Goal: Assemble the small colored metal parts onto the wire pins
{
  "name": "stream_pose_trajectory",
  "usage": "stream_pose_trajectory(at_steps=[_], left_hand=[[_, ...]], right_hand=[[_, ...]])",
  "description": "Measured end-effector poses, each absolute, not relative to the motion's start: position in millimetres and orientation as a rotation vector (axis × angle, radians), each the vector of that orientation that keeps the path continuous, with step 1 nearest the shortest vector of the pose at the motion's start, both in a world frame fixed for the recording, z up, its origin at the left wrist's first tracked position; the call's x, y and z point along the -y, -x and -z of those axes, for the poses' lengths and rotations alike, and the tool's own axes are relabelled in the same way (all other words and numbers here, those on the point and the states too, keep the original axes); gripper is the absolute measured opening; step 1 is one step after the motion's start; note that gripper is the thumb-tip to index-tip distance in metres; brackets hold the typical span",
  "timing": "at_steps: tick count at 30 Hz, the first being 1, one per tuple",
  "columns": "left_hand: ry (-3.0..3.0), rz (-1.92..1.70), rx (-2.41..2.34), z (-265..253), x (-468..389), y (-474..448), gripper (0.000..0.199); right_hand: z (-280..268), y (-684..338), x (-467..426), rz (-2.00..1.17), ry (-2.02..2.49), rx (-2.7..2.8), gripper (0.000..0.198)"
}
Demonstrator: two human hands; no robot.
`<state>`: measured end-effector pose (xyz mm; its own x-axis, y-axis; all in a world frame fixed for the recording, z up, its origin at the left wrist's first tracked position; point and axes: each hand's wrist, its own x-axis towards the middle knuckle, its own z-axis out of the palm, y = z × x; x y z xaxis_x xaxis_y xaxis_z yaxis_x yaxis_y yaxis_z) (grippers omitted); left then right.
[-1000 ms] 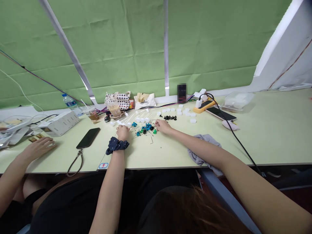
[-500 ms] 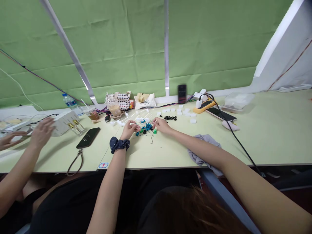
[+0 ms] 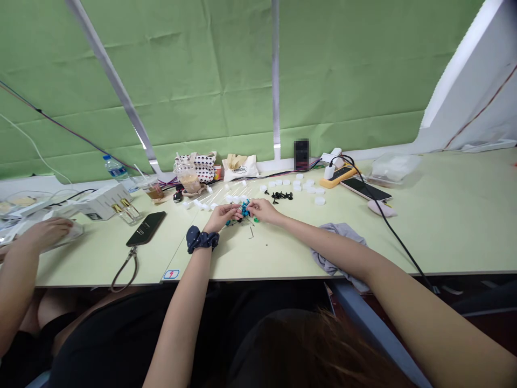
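My left hand (image 3: pixel 224 215) and my right hand (image 3: pixel 263 209) meet close together over a small heap of blue plastic pieces (image 3: pixel 245 207) on the table. The fingers of both are pinched; whatever lies between them is too small to make out. A green piece (image 3: pixel 256 220) rests just under my right fingers. Some black pieces in the heap are partly hidden by my hands. Nearer me lies a thin L-shaped metal rod (image 3: pixel 251 232). Beyond my right hand sits a cluster of small black parts (image 3: pixel 283 196), with white round caps (image 3: pixel 320 201) scattered around it.
Clear thin tubes with white ends (image 3: pixel 230 189) lie behind my hands. A phone (image 3: pixel 146 229) with a strap is at left, beside a co-worker's hand (image 3: pixel 46 233). A grey cloth (image 3: pixel 337 253) lies under my right forearm. A black cable (image 3: pixel 391 229) crosses the right side.
My left hand has moved right, closer to my right hand, which has shifted slightly left over the heap. At far left, the co-worker's hand has moved left and down.
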<state>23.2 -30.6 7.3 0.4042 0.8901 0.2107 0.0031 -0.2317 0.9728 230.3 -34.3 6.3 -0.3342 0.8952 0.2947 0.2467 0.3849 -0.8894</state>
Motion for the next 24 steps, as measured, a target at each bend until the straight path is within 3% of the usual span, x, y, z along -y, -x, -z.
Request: stream_pose_trajectory(at_steps=[6,13,24], left_hand=[[-1.65,-0.98,-0.806,-13,35,-28,0.043],[-1.915,-1.012,-0.897,-15,43,-43,0.021],[-2.091,-1.177,-1.037,-5,82,-43,0.021]], right_hand=[[-17,-231,43,-1.316,0.981,1.604,0.015],[-30,-233,49,-1.691,0.916,1.356,0.017],[-37,-236,58,-2.027,0.81,1.35,0.01]])
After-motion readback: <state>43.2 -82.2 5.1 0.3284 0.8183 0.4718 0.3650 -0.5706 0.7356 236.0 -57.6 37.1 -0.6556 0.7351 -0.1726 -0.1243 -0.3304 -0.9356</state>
